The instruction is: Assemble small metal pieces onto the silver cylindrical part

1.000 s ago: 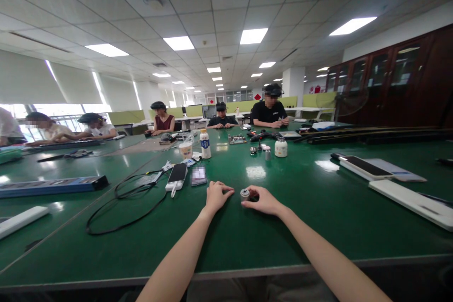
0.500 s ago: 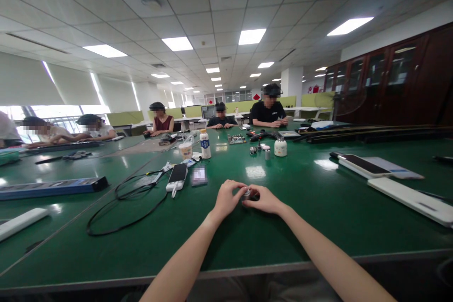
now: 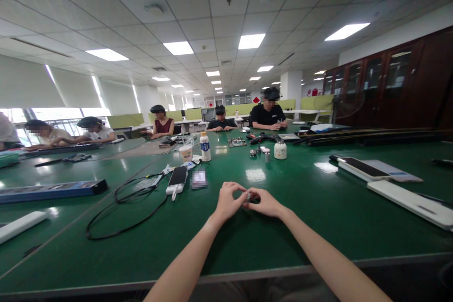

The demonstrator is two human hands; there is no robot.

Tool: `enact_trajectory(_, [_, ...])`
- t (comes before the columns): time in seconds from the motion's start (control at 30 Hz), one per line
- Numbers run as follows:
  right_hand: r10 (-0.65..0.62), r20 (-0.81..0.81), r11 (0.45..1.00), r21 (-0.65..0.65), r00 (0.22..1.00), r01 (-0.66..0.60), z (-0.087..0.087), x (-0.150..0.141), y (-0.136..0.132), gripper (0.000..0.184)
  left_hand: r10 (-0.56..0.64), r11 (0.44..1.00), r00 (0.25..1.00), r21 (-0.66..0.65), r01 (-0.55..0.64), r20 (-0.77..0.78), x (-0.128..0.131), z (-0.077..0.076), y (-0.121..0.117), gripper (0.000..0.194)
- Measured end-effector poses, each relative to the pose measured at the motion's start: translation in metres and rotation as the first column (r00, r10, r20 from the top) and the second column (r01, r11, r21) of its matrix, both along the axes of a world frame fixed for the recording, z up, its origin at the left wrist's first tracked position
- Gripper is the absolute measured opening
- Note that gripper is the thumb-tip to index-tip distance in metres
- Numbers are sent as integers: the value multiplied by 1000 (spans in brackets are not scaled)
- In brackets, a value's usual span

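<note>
Between my two hands, low over the green table [image 3: 212,245], is a small silvery metal cylinder [image 3: 248,196], mostly covered by fingers. My right hand [image 3: 266,202] curls its thumb and fingers round the cylinder from the right. From the left, my left hand [image 3: 229,199] brings thumb and fingertips together at the top of the cylinder. The fingertips of both hands almost meet. What detail of the top the left fingers pinch is hidden.
Left of my hands lie a phone [image 3: 177,177] and a looping black cable [image 3: 106,236]. Beyond stand a bottle [image 3: 205,147], a cup [image 3: 185,153], a white jar [image 3: 280,149] and a small metal cylinder [image 3: 267,156]. A white bar [image 3: 410,203] lies right. Several people sit around the table.
My left hand has moved right, from resting apart on the table to the top of the cylinder, closing its fingers there. My right hand has kept its hold, nearly in place.
</note>
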State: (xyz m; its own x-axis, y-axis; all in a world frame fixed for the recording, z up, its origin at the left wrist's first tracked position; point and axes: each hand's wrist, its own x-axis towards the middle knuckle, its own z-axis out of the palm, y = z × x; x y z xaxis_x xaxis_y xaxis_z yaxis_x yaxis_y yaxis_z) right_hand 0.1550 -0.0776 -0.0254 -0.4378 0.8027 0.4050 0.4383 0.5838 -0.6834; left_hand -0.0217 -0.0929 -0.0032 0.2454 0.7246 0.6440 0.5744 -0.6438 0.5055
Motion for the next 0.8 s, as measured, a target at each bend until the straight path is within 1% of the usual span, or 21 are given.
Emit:
enact_trajectory(0.17, [26,5,1000,11,1000,-26,4,1,-3,32,-18,997,997,-69,24,77,-1,-1,4,16])
enact_trajectory(0.27, [30,2,999,18,1000,-30,4,0,-4,30,-42,995,995,-85,51,95,-2,-2,5,17])
enact_trajectory(0.47, [12,21,1000,17,1000,-12,2,0,-2,31,-40,998,995,-37,43,88,-2,2,4,22])
enact_trajectory(0.57, [4,32,1000,17,999,-4,3,0,-2,32,11,1000,996,1,-11,94,-6,3,8,24])
enact_trajectory(0.63, [9,33,1000,16,999,-9,4,1,-3,31,85,996,996,-3,-85,39,-11,1,12,22])
enact_trajectory(0.7, [12,29,1000,14,1000,-12,5,1,-4,30,157,986,984,-50,-161,-83,-16,-4,15,19])
enact_trajectory(0.8, [17,25,1000,10,1000,-17,6,1,-5,30,196,959,947,-151,-239,-256,-20,-12,18,16])
